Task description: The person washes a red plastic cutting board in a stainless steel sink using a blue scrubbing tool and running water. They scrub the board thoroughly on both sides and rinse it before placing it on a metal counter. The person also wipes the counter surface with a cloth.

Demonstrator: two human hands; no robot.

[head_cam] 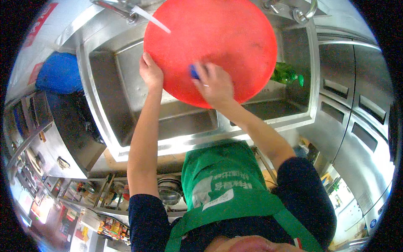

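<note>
A large round red board or lid (217, 34) lies over the divider of a two-basin stainless steel sink (110, 138). My left hand (151, 71) grips its left rim, thumb on top, the other fingers mostly hidden. My right hand (217, 85), blurred and wearing a ring, presses a small blue scrubber or sponge (194, 72) onto the lower middle of the red surface. Water (152, 20) runs from the faucet (126, 14) at the upper left onto the red surface near its left rim.
A green plastic bottle (285, 74) lies in the right basin. Another faucet (303, 14) stands behind that basin. A blue rounded object (59, 74) is left of the sink. Steel cabinets (337, 72) stand at the right. Metal bowls (170, 190) sit on a shelf behind me.
</note>
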